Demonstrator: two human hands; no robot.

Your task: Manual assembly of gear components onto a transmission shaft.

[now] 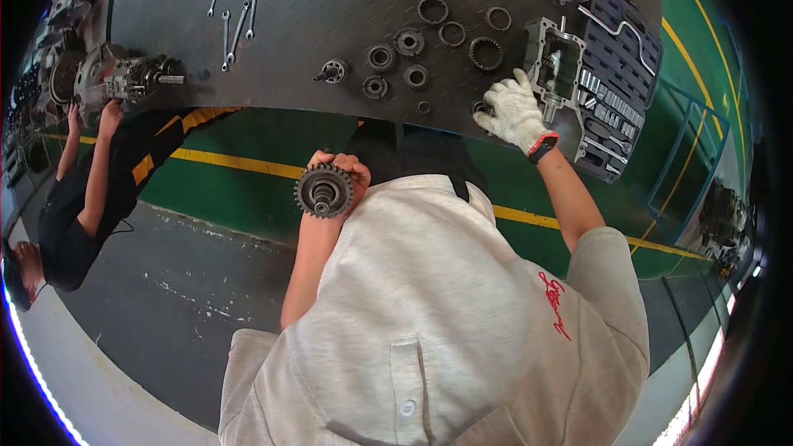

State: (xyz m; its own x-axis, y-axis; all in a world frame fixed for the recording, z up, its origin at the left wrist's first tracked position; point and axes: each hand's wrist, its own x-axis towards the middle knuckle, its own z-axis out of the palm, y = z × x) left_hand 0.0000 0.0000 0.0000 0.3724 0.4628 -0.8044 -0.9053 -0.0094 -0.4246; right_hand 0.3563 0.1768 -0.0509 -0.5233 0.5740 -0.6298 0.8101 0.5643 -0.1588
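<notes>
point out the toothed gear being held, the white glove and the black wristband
toothed gear (324, 190): head view, on the hub near its centre
white glove (515, 113): head view, on the back of it
black wristband (543, 147): head view, on its middle

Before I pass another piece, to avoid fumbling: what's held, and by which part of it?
The left hand holds a toothed gear from behind, near its rim, contact mostly hidden. Whether the gloved right hand grips the small dark part can't be told.

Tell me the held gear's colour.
The gear is dark metallic grey, best seen in the head view.
</notes>
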